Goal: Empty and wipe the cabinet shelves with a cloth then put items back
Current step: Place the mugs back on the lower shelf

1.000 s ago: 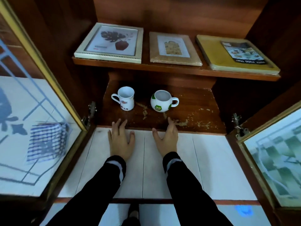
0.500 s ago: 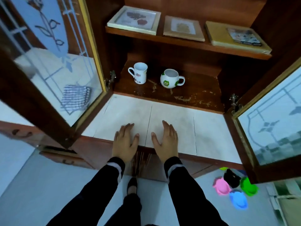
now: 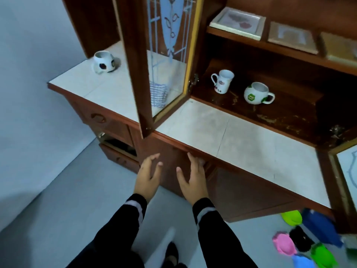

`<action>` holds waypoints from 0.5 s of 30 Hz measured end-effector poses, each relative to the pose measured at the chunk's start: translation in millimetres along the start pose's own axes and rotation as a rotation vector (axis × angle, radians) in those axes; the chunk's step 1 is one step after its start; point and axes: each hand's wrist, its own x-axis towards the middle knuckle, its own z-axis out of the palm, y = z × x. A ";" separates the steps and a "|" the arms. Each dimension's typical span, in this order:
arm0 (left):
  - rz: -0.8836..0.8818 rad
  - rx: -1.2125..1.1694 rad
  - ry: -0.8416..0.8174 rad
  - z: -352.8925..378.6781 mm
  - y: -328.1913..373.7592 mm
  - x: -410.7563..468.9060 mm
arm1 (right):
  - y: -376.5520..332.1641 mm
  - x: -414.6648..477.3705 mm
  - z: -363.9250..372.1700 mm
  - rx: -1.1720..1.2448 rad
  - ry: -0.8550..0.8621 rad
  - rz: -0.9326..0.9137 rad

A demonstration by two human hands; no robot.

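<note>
Two mugs still stood on the lower shelf (image 3: pixel 289 111) of the cabinet: a tall white mug (image 3: pixel 223 81) toward the left and a round green-patched mug (image 3: pixel 256 93) just to its right, apart from each other. On the upper shelf (image 3: pixel 270 47) two framed pictures (image 3: pixel 237 22) and a flat yellowish item (image 3: pixel 340 47) lay side by side, so emptying had, by the look of it, scarcely begun. Only a third mug (image 3: pixel 103 62), with dark patches, sat out on the tiled counter (image 3: pixel 241 136) at its far left. The checked cloth (image 3: pixel 158 94) lay on that counter behind the open glass door (image 3: pixel 164 55), seen through the pane and untouched by either hand. The lower shelf showed pale scuffs or crumbs, which suggested no wiping yet. Both hands hung below the counter's front edge and held nothing: the left hand (image 3: pixel 147 176) with fingers loosely spread in the air, the right hand (image 3: pixel 193 179) likewise spread, its fingertips close under the edge, though contact could not be told. Nearly everything was left to do: clearing both shelves, wiping, and putting the items back.
</note>
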 end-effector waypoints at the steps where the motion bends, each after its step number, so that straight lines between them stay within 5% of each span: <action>1: -0.019 -0.001 0.016 -10.0 -2.3 0.1 | -6.6 -1.0 8.2 0.009 -0.014 -0.012; 15: -0.077 0.043 0.116 -213.9 -70.3 32.0 | -144.8 10.1 181.4 0.088 -0.141 -0.118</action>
